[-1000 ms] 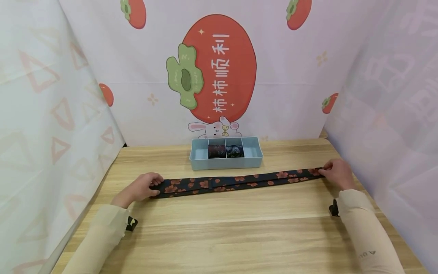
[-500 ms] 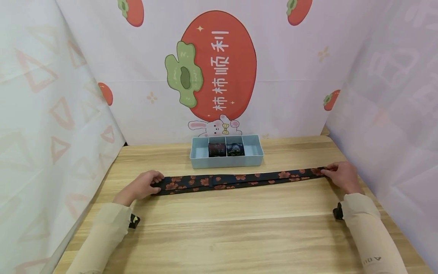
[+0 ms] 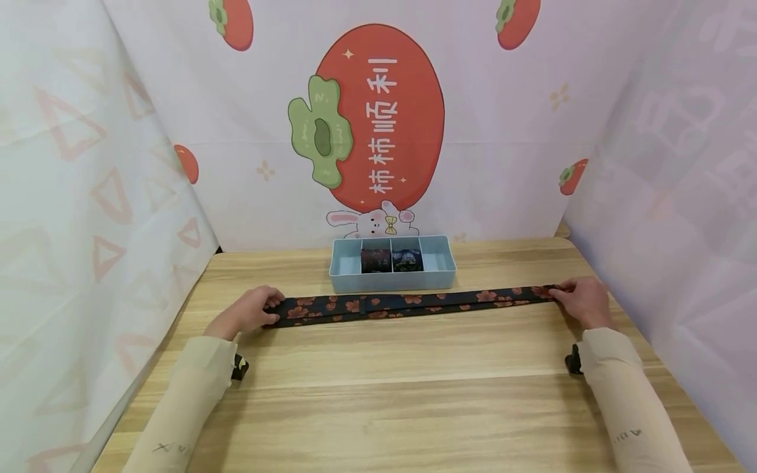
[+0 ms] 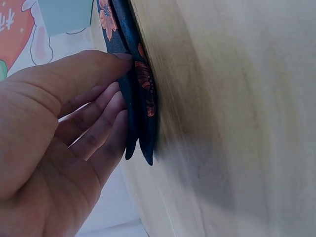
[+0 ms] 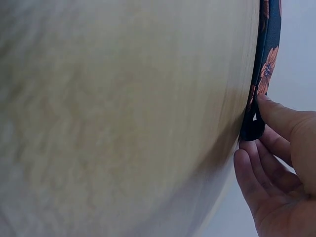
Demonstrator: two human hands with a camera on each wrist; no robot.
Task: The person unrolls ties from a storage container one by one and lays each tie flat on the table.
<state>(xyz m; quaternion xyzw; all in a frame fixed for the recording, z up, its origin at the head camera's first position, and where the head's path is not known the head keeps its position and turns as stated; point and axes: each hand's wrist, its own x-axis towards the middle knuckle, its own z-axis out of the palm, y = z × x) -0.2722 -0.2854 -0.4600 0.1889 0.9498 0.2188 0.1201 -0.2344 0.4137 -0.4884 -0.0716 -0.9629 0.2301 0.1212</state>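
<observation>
1. At nine o'clock, the left end of a long, dark navy fabric necktie with rust-orange flowers (image 3: 322,309) is pinched between the thumb and fingers of the bare left hand (image 3: 253,309).
2. The necktie is laid in layers across the pale wood-grain bench (image 3: 384,401), from nine o'clock towards three.
3. Near its middle, at twelve o'clock, a pale-blue rectangular plastic tray (image 3: 393,282) is set, divided into four compartments.
4. A dark maroon patterned fabric roll (image 3: 376,261) is held in the second compartment from the left, a dark-blue patterned fabric roll (image 3: 407,261) in the third.
5. At three o'clock, the necktie's looped right end is gripped by the thumb and fingers of the bare right hand (image 3: 585,301).
</observation>
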